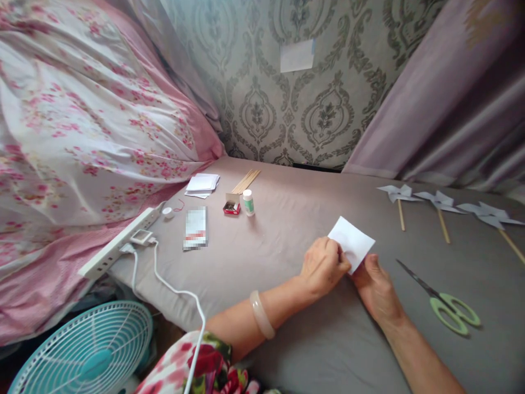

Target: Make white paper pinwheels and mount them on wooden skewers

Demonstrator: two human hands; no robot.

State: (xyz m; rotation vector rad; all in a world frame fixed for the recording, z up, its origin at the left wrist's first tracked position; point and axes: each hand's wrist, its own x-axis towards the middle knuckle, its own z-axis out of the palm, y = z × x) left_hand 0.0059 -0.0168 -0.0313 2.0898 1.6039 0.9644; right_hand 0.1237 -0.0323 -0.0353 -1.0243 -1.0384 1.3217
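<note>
A small square of white paper [356, 241] is held up between my two hands, above the grey cloth. My left hand [326, 265], bangle on its wrist, is closed with curled fingers at the paper's left edge. From the right, my right hand [379, 287] grips the lower right edge, thumb in front and fingers hidden behind. Green-handled scissors [449, 306] lie to the right of my right hand, blades pointing away to the left. Three white paper pinwheels [396, 192] on wooden sticks lie in a row farther back on the right.
Across the cloth at the back left are a stack of paper squares [202, 184], wooden sticks [246, 180], a small red box [232, 205] and a white bottle [248, 203]. A power strip [118, 241] lines the left edge; its white cable [184, 291] runs near my left arm. A fan [90, 350] stands below.
</note>
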